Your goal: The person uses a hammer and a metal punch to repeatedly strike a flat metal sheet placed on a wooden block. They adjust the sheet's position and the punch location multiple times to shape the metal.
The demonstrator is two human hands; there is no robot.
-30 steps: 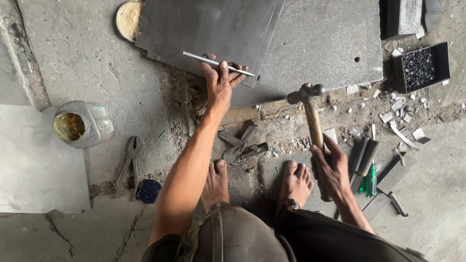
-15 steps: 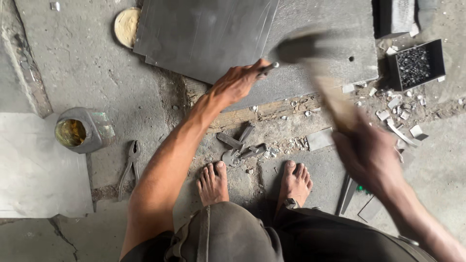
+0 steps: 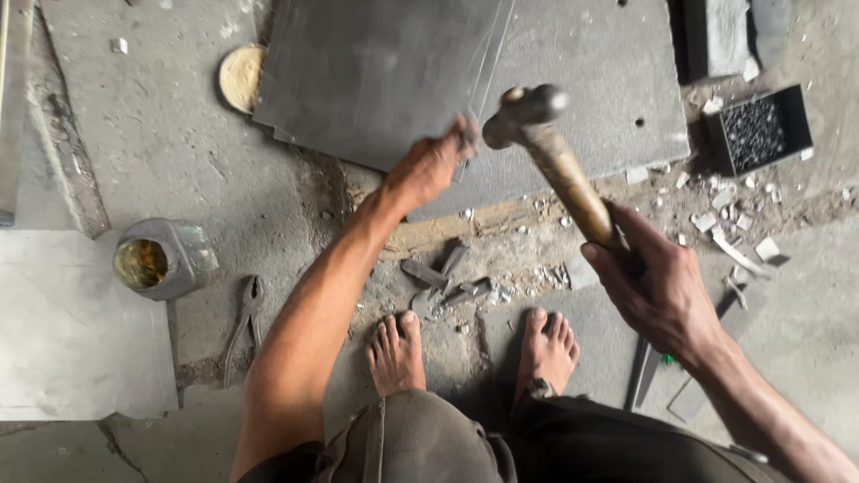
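Head view, near to far. At 6 o'clock, two bare feet (image 3: 474, 353) rest on the concrete floor (image 3: 161, 152), knees folded below them. At 8 o'clock lie pliers (image 3: 243, 326), and just beyond, at 9 o'clock, stands a tin (image 3: 157, 259) with yellowish contents. Metal scraps (image 3: 447, 282) lie just ahead of the toes.

At 4 o'clock the right hand (image 3: 658, 286) is clenched round the wooden shaft of a hammer (image 3: 555, 161); its steel head is raised, tilted toward 12 o'clock, above the near edge of the plates.

At centre, toward 12 o'clock, the left hand (image 3: 429, 165) is closed on a thin metal strip (image 3: 488, 80), pinning it against the upper sheet (image 3: 376, 72); whether the fingertips grip or merely press cannot be told. This sheet overlaps a larger plate (image 3: 608, 80).

At 2 o'clock sits a black tray (image 3: 761, 130) of small dark pieces, with pale chips scattered near it.

Step judged in hand: a hammer stroke at the held strip. The next blow calls for a square landing clear of the left fingers, with the strip kept still.
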